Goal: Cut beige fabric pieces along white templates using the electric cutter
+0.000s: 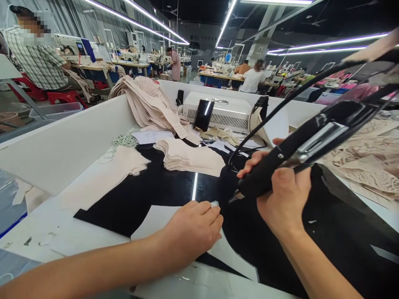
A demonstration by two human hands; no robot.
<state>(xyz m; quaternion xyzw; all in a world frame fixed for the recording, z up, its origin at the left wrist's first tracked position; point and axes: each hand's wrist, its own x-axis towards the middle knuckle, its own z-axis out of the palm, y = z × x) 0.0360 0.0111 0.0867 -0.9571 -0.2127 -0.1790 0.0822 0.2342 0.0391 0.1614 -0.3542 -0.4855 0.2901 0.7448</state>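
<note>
My right hand is closed round the black handle of a corded cutting tool, its pointed tip aimed down and left just above the black glossy surface. My left hand rests on that surface with fingers curled, pinching a small pale piece at its fingertips, close to the tool's tip. A stack of beige fabric pieces lies a little beyond both hands.
A white box unit with a black cable stands at the back. Beige fabric is piled at the back left, lace pieces at the right. White walls edge the table. Other people sit at sewing stations behind.
</note>
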